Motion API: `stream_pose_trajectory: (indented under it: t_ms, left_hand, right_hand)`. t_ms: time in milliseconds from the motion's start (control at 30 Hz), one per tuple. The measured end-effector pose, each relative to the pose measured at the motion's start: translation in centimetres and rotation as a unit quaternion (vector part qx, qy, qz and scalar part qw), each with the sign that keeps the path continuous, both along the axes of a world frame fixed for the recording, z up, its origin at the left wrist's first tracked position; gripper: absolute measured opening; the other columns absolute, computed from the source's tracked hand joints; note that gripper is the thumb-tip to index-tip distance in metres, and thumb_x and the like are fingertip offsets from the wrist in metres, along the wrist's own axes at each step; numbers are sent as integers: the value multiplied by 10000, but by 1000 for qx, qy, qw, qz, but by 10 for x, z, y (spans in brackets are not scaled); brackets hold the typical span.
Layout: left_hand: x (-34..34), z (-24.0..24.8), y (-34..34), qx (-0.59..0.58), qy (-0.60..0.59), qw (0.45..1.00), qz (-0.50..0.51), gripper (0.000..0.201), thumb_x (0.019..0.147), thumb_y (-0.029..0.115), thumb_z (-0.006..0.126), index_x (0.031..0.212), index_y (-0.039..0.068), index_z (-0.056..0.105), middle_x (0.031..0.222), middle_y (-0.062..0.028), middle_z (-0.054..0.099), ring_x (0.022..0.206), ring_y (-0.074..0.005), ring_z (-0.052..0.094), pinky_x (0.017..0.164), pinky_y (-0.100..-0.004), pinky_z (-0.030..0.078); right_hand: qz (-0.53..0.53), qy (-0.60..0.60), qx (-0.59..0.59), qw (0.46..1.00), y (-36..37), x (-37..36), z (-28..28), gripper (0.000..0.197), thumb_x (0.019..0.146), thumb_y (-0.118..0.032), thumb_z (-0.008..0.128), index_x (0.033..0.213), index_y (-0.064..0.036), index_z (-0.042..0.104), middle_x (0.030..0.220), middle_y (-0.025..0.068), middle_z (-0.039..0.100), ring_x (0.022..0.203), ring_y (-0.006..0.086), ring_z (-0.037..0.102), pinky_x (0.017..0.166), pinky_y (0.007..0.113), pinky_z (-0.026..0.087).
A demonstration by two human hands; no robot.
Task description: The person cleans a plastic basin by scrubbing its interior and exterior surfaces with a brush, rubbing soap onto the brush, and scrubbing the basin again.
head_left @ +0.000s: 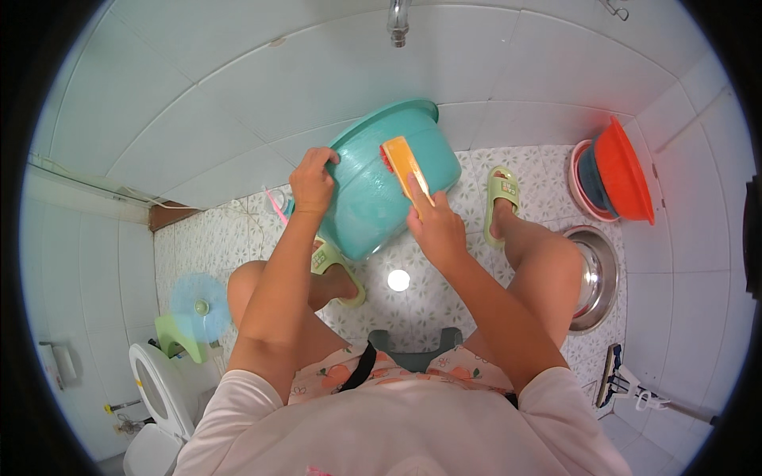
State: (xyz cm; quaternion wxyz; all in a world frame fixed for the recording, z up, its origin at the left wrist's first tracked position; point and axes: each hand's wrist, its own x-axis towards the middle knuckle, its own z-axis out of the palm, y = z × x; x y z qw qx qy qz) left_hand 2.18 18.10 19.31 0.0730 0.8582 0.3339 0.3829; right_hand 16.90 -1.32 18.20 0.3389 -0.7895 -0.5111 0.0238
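A large teal plastic basin point(365, 186) is tipped on its side on the floor, its outer surface wet and facing me. My left hand point(314, 178) grips the basin's rim on the left, fingers curled over the edge. In my right hand point(439, 230) is a scrubbing brush point(405, 163) with a yellow-orange handle and red bristles, held by the handle. The bristles are at the basin's outer wall; whether they press on it is hard to tell. Beside the basin's left edge, partly hidden by my left arm, is a pink-handled item point(276, 205).
A tap point(398, 24) juts from the wall ahead. Stacked basins, the outer one orange-red point(623, 174), lean at the right wall, with a metal bowl point(607, 278) nearer me. A mop point(627, 385) lies lower right. At left are a toilet point(163, 389) and green stool point(178, 339).
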Motion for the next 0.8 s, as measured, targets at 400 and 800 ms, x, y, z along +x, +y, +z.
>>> stream_pose_trajectory:
  t_ms: [400,800]
  left_hand:
    - [-3,-7,-15,-61,-20,996,57,253,719,-93,487,802,138,550,778,-48,545,661,-273,554,569,-388,413]
    - [5,-13,12,-134,-25,987,81,231,750,-104,459,821,94,555,797,-94,559,704,-270,561,618,-368,417]
  right_hand:
    - [14,35,-49,998,3,17,23,562,812,-196,575,1356,-254,447,797,155,532,620,362,584,576,460,502]
    - [40,69,-51,996,3,27,31,538,836,-214,545,1363,-226,438,780,174,551,668,363,586,611,469,494]
